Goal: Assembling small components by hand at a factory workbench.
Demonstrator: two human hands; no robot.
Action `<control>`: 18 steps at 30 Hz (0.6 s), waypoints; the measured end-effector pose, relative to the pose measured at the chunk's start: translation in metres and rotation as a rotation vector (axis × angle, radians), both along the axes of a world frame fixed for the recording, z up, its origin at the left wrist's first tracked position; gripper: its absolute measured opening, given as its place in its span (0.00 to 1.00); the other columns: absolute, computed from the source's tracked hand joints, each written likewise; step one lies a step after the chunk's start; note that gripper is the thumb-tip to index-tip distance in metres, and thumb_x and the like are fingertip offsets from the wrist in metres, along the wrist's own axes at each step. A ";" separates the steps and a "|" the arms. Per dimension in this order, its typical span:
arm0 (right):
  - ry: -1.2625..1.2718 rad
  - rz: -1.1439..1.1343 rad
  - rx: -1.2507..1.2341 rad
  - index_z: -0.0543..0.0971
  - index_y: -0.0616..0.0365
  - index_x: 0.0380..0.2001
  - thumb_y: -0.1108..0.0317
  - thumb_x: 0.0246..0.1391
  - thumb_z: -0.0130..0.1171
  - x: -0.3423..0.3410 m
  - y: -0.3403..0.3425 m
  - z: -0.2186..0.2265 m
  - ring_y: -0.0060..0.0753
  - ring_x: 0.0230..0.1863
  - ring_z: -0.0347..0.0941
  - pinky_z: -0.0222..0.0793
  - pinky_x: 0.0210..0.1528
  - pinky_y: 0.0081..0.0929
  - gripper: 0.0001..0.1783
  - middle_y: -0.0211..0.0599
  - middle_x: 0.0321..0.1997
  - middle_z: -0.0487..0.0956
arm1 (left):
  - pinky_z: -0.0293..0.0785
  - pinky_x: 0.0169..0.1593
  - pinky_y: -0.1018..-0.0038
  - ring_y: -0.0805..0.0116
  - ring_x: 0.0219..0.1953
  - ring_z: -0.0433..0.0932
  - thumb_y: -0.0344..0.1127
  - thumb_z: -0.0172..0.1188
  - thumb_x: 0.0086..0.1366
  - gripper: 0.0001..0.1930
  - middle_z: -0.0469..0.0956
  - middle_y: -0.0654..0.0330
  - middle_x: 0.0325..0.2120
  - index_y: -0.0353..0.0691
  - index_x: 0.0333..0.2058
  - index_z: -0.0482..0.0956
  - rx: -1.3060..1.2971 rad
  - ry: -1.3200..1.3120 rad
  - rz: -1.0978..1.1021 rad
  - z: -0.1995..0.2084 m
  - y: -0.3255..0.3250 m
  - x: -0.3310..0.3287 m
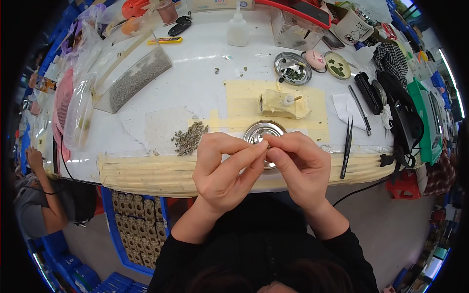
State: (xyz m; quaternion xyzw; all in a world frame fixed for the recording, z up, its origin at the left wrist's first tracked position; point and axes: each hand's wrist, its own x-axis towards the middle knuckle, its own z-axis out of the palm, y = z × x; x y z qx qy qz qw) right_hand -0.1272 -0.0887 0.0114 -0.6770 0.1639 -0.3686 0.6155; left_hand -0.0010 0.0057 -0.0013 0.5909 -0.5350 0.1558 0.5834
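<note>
My left hand (222, 168) and my right hand (305, 168) meet at the fingertips above a round shiny metal dish (251, 131). Both pinch at the same spot. Whatever tiny piece sits between the fingers is mostly covered, and I cannot make out its kind. Left of my left hand lies a heap of small grey-brown parts (189, 139) on the white tabletop. Behind the dish stands a block wrapped in yellowish tape (281, 105), with a short white stick poking up from it. Black tweezers (347, 149) rest to the right of my right hand.
A clear bin of small grey parts (139, 80) is at the back left. A squeeze bottle (238, 31), a dish of dark green bits (293, 68) and a black pen-shaped tool (359, 110) lie farther off. Below the table's taped edge sits a blue crate (117, 244). Another person (41, 195) works at left.
</note>
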 end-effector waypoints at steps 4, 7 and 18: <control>0.020 0.120 0.351 0.82 0.67 0.47 0.77 0.61 0.61 -0.003 0.000 0.007 0.21 0.36 0.78 0.76 0.40 0.19 0.11 0.34 0.37 0.82 | 0.66 0.32 0.74 0.69 0.29 0.75 0.20 0.73 0.42 0.20 0.78 0.65 0.30 0.38 0.38 0.87 -0.006 -0.028 -0.014 0.000 0.002 0.000; 0.041 0.244 0.497 0.82 0.67 0.47 0.76 0.62 0.60 -0.007 -0.007 0.006 0.22 0.37 0.79 0.77 0.42 0.19 0.11 0.35 0.37 0.82 | 0.66 0.32 0.74 0.70 0.29 0.75 0.21 0.74 0.41 0.21 0.79 0.65 0.30 0.39 0.39 0.87 -0.006 -0.047 -0.033 0.000 0.003 0.000; 0.033 -0.053 -0.088 0.84 0.63 0.37 0.79 0.52 0.68 -0.004 -0.004 0.004 0.22 0.32 0.77 0.74 0.35 0.20 0.08 0.34 0.34 0.82 | 0.66 0.32 0.74 0.69 0.29 0.74 0.20 0.72 0.43 0.18 0.78 0.64 0.30 0.38 0.37 0.87 0.005 -0.040 -0.004 -0.001 -0.001 -0.002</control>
